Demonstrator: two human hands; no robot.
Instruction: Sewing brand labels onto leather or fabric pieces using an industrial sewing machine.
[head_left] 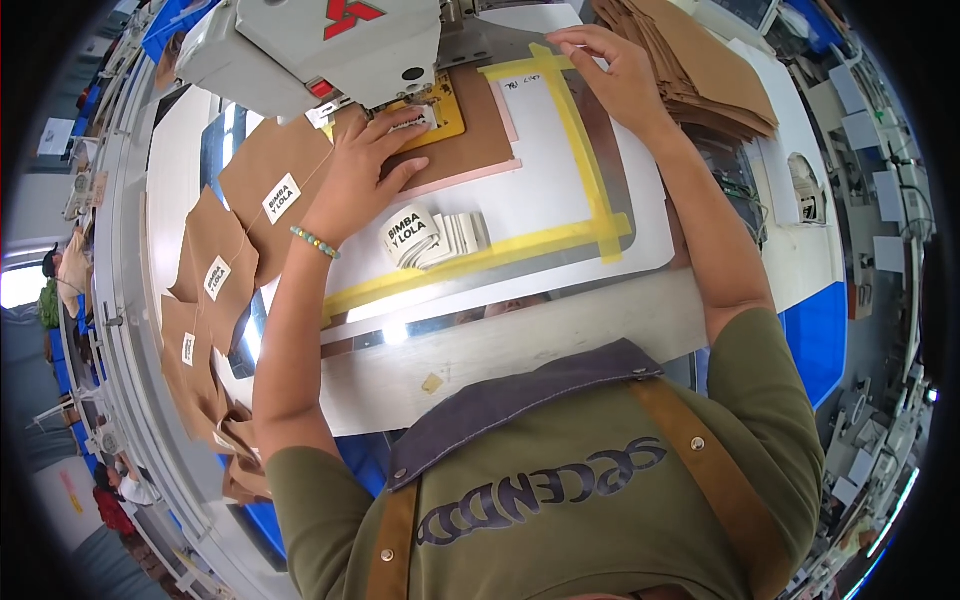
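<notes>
The white table (720,250) carries a metal plate (560,190) marked with yellow tape (590,170). On the plate lie a brown piece (480,130) and a stack of white labels (435,237). Brown pieces (690,60) are stacked at the far right corner; labelled ones (225,250) trail along the left edge.

Bright, even light filled the scene — a glare patch shone on the glossy table (400,330). Fisheye bending curved the edges, corners fell black, and the rim blurred slightly.

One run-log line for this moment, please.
left hand: pressing white label on brown piece under sewing machine | right hand: on yellow tape frame | label stack: beside left wrist
</notes>
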